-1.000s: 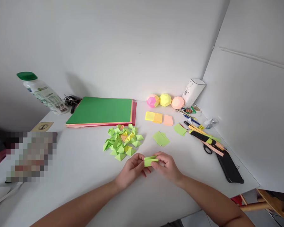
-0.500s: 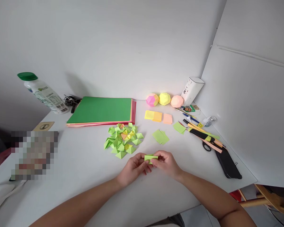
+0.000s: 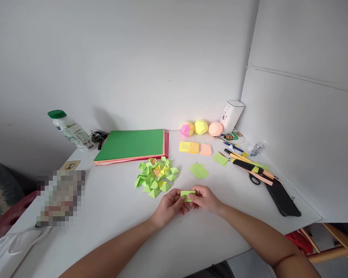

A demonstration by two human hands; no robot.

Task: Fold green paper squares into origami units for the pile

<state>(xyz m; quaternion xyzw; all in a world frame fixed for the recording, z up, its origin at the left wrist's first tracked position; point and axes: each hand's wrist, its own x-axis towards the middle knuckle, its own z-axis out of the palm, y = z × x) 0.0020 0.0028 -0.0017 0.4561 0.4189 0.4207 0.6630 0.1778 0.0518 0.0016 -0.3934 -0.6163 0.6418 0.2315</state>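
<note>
Between my two hands is a small folded piece of green paper (image 3: 186,194), held just above the white table. My left hand (image 3: 170,204) pinches its left side, thumb in front. My right hand (image 3: 206,199) grips the right side, its thumb pressed on the paper's face. The fingers behind the paper are partly hidden. Beyond my left hand lies a pile of folded green paper units (image 3: 153,177), with a few yellow and orange ones among them. Flat green paper squares (image 3: 198,170) rest just past my right hand.
Coloured sheets (image 3: 130,144) are stacked at the back left, beside a leaning bottle (image 3: 75,133). Paper balls (image 3: 201,127) line the wall near yellow, orange and pink notes (image 3: 193,147). To the right are a cutter (image 3: 245,165), scissors (image 3: 254,178) and a black phone (image 3: 283,197).
My view has shifted, so the table's contents sit lower and the left-side items further right. Both hands keep hold of the green paper, which now shows a flatter, more even top edge.
</note>
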